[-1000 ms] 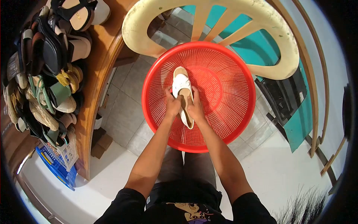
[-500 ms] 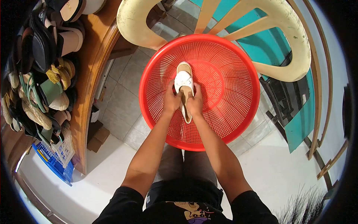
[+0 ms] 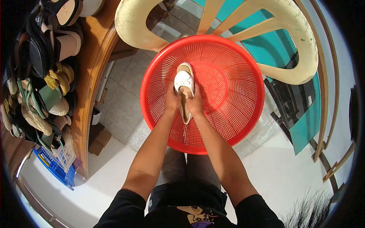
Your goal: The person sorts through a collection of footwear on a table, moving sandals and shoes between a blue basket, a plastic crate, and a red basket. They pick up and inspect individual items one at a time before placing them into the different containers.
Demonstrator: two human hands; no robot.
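Note:
Over the red plastic basket, both hands grip one white open-toed sandal. It has a tan insole, and its toe points away from me. My left hand is closed on the sandal's left side, thumb on the insole. From the right side my right hand grips it too, its thumb also pressing inside. The fingers under the sandal are hidden. Below it, the basket's mesh wall and round bottom show.
A cream plastic chair stands behind the basket. On the left, a wooden table carries a heap of shoes and sandals. A blue basket sits below it. Teal board and wooden frames are at the right.
Both hands and the sandal have shifted slightly left within the view. The sandal is still held in both hands.

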